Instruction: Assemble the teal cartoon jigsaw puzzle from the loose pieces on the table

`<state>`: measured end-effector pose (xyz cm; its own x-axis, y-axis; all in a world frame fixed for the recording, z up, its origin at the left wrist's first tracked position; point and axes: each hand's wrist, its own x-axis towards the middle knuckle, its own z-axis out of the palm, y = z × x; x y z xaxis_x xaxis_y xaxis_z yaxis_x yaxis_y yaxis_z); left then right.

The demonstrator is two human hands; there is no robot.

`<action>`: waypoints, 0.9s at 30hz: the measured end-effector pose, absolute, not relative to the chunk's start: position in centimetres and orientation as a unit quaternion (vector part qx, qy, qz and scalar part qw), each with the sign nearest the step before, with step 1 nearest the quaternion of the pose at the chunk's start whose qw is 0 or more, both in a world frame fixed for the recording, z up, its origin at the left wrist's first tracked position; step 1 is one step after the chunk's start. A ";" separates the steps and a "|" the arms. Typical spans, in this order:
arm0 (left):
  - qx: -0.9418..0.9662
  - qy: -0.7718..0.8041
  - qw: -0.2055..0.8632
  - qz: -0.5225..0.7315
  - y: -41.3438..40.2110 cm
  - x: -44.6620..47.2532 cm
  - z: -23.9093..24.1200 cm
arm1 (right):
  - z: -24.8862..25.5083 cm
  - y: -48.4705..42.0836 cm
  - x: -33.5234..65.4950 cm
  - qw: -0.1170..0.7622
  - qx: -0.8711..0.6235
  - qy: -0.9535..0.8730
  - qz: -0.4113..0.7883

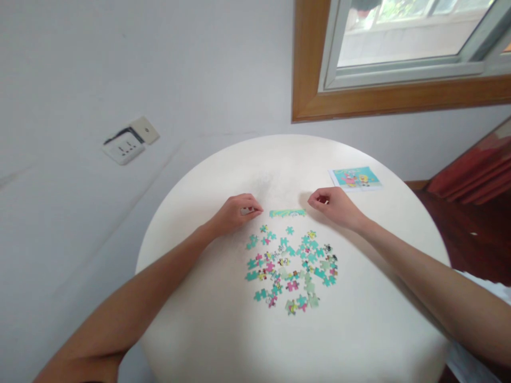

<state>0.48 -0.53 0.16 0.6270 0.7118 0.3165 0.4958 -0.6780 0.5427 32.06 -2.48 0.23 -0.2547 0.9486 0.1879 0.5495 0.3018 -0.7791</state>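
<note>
A round white table [223, 330] carries a scatter of small teal, pink and yellow jigsaw pieces [293, 268]. Beyond them lies a short joined strip of green-edged pieces [287, 213]. My left hand [235, 213] rests curled on the table just left of the strip, fingertips pinched on a small pale piece. My right hand [333, 205] rests just right of the strip, its fingers also pinched round a small pale piece. Both forearms lie across the table on either side of the loose pieces.
A printed picture card [355, 177] with cartoon figures lies at the table's far right. A wall socket [130, 142] is on the white wall at left. A wood-framed window [399, 58] sits above, and a dark red seat [475, 181] stands at right.
</note>
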 end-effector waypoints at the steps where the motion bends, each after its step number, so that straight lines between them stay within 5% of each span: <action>1: 0.878 0.344 0.207 0.260 -0.5 0.5 0.1 | 0.2 -2.5 32.1 0.335 -0.510 -0.735 0.298; 27: 0.876 0.352 0.216 0.248 -0.7 0.8 -0.2 | 0.5 -2.5 32.1 0.324 -0.511 -0.733 0.312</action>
